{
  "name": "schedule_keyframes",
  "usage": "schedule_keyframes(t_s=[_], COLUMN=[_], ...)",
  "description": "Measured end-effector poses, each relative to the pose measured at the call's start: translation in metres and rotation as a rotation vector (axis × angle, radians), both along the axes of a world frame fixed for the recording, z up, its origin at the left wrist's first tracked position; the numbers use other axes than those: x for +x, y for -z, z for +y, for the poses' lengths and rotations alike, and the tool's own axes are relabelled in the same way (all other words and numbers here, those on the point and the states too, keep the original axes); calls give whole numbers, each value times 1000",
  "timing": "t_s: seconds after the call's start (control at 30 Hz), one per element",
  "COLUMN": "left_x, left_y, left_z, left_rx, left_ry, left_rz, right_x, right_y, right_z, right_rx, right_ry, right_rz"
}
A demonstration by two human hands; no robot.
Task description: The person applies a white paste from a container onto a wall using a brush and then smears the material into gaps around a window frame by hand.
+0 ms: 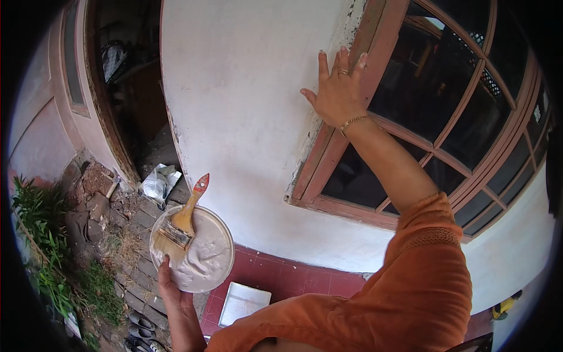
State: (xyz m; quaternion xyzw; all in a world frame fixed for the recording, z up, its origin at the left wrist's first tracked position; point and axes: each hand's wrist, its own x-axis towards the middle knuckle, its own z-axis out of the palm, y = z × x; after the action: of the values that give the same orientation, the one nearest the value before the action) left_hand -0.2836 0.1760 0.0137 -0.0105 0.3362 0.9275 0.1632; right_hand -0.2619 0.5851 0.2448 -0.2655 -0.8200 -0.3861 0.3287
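My left hand (170, 284) grips a round tub (233, 253) at its near left side, with the thumb over the rim. Pale pinkish-white paint (205, 264) lies thick and wrinkled inside. A wide paintbrush (184, 219) rests across the tub, its yellow handle with a red tip pointing up past the far rim and its bristles near my thumb. My right hand (340, 94), fingers spread and holding nothing, is up at the rough edge where the white wall (234, 100) meets the brown window frame (319, 158). Whitish smears show on its fingertips. Whether the palm touches is hidden.
A white tray (245, 302) sits on the red tiled floor (293, 278) below the wall. A dark doorway (132, 88) stands at the left, with a plastic bag (156, 185) by its foot. Green plants (44, 234), paving and several sandals (141, 328) lie lower left.
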Motion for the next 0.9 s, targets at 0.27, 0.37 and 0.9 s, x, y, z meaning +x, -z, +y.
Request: schedule_keyframes(t_s=[0.27, 0.37, 0.9], left_x=[-3, -3, -3], left_y=[4, 4, 5], left_z=[-3, -3, 0], left_rx=[-15, -11, -11], left_ry=[-23, -2, -13], left_rz=[-7, 3, 14], right_x=[-4, -6, -5], right_y=[-89, -80, -48], right_z=[32, 34, 57], right_rx=[59, 85, 173], right_ry=[-189, -113, -187], right_rz=[347, 242, 199])
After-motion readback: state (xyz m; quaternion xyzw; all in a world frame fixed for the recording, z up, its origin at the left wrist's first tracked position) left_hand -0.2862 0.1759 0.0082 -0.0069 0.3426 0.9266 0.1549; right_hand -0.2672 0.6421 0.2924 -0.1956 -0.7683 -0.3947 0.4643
